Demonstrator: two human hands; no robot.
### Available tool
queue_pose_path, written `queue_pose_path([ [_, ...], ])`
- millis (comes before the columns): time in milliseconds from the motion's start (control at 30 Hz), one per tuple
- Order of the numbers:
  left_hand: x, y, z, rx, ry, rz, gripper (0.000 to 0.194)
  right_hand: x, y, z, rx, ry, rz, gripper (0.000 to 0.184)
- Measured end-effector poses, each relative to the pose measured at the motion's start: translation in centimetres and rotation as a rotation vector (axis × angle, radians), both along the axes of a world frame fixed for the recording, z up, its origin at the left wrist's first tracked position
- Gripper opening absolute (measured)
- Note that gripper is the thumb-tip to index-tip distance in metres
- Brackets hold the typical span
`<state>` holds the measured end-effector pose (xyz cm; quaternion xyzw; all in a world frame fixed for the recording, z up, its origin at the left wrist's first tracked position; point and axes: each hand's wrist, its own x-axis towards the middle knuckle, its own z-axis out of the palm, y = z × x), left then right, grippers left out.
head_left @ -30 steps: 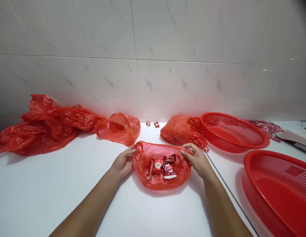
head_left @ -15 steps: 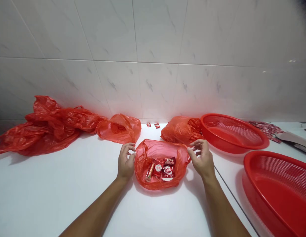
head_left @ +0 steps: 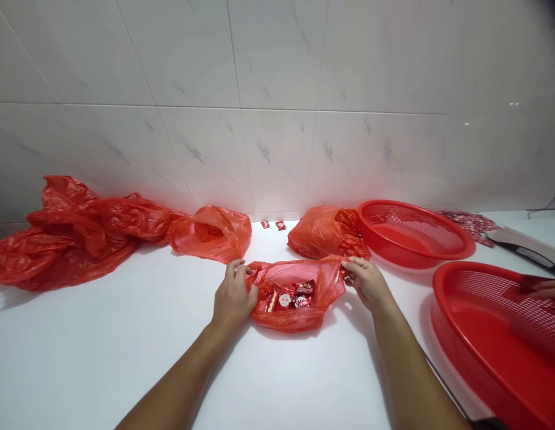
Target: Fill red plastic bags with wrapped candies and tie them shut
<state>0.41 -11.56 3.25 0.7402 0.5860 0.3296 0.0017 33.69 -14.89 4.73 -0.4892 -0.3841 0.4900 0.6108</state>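
The left hand is curled against the left end of an open red plastic bag; whether film is pinched there cannot be told. The bag's right rim is gripped between the thumb and fingers of the right hand. The step in hand is judged to be the spreading of the bag's mouth over the worktop; for any further handling, the rim would need to be kept raised.

Counted left to right, relative to this bag: far left, a heap of red plastic bags, number unclear; behind-left, one slack bag; directly behind, two small packets; inside, four wrapped sweets can be made out; behind-right, one bunched bag, then one rear colander; right, one near colander, with one co-worker's hand at its side.
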Motion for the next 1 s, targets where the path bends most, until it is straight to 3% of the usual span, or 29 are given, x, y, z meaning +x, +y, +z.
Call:
queue_pose_path([
  [133, -0.3, 0.7, -0.2, 0.030, -0.219, -0.026, 0.007, 0.2, -0.4, 0.5, 0.039, 0.136, 0.045, 0.044],
  [267, -0.4, 1.0, -0.2, 0.063, -0.332, -0.078, 0.006, -0.3, 0.0, 2.1, -0.038, -0.158, 0.287, 0.053],
  [333, -0.2, 0.9, -0.1, 0.065, -0.347, -0.119, 0.009, -1.0, 0.4, 4.2, -0.076, -0.448, 0.368, 0.059],
  [400, 0.0, 0.8, 0.0, 0.067, -0.359, -0.158, 0.013, -1.9, 0.6, 7.3, -0.044, -0.708, 0.337, 0.058],
  [500, 0.1, 0.6, 0.0, 0.088, -0.380, -0.184, 0.017, -3.5, 0.5, 12.0, 0.055, -0.842, 0.254, 0.057],
  [567, 0.1, 0.4, 0.0, 0.107, -0.386, -0.193, 0.019, -4.5, 0.2, 14.1, 0.100, -0.828, 0.217, 0.057],
  [633, 0.0, 0.1, -0.1, 0.127, -0.390, -0.218, 0.022, -5.3, 0.0, 15.1, 0.159, -0.781, 0.157, 0.053],
  [800, 0.1, -1.0, 0.4, 0.101, -0.556, -0.318, 0.032, -6.0, 0.8, 14.7, 0.266, -0.513, 0.139, 0.041],
  [900, 0.6, -1.1, 2.8, 0.030, -0.733, -0.371, 0.035, -6.1, 1.4, 14.5, 0.320, -0.240, 0.167, 0.032],
  [1000, 1.4, -0.6, 7.7, 0.024, -0.860, -0.452, 0.030, -6.4, 1.4, 14.7, 0.295, -0.036, 0.184, 0.034],
])
